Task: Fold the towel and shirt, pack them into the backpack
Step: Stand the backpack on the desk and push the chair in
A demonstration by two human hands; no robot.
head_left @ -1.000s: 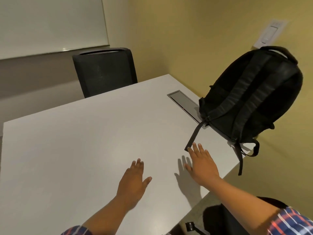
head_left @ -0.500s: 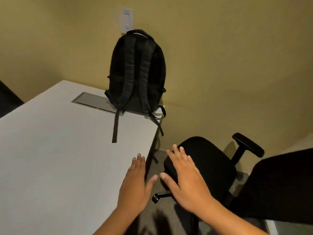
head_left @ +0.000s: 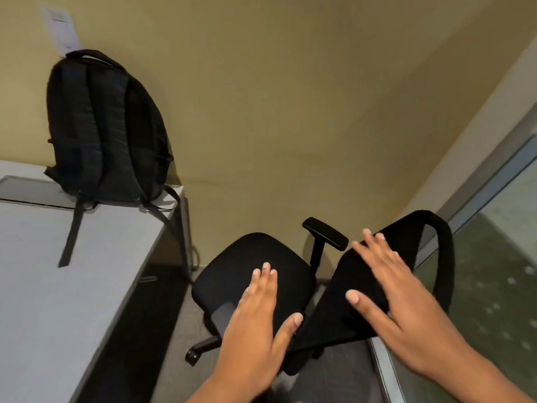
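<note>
Head view, looking down past a table corner. The black backpack (head_left: 104, 126) stood upright on the far corner of the white table (head_left: 58, 286), its back panel and 2 shoulder straps turned toward the camera and its top leaning against the yellow wall (head_left: 290, 97). 1 loose strap end (head_left: 72, 234) trailed forward across the tabletop; another hung over the table's right edge. A grey recessed hatch (head_left: 26, 187) lay in the tabletop just left of the backpack's base, and a white sheet of paper (head_left: 61, 33) was fixed to the wall just above the carry handle.

To the right of the table stood a black office chair, with its seat (head_left: 247, 257), 1 visible armrest (head_left: 325, 237) and curved backrest (head_left: 334, 303). The left hand (head_left: 255, 324) was held palm down in front of the seat, its 4 fingers straight and close together, the thumb set apart; it held nothing. The right hand (head_left: 406, 309) was held palm down in front of the backrest, fingers straight and slightly spread, thumb wide; it also held nothing. Whether either hand touched the chair could not be told. Both hands were well apart from the backpack. A glass panel (head_left: 494, 286) ran along the right side.
</note>
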